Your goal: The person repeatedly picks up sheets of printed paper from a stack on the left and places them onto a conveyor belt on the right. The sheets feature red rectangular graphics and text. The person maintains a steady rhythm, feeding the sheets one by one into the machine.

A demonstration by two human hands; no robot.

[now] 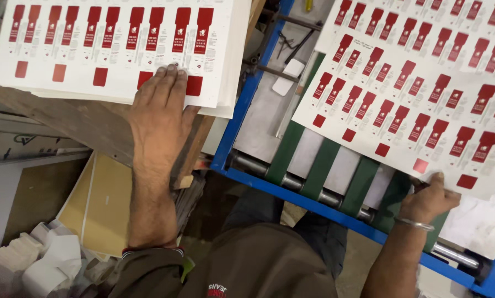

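Note:
My left hand (160,118) lies flat, fingers together, on the near edge of a stack of white sheets printed with rows of dark red shapes (115,49), which rests on a wooden table. My right hand (428,197), with a metal bangle on the wrist, grips the near edge of a single printed sheet (418,88) of the same kind. That sheet lies over the green belts (319,165) of a blue-framed conveyor machine (242,105).
Metal rollers (291,182) run along the conveyor's near end. Below the wooden table lie tan cardboard sheets (101,204) and crumpled white scraps (43,265). Another printed sheet (424,22) overlaps the far right.

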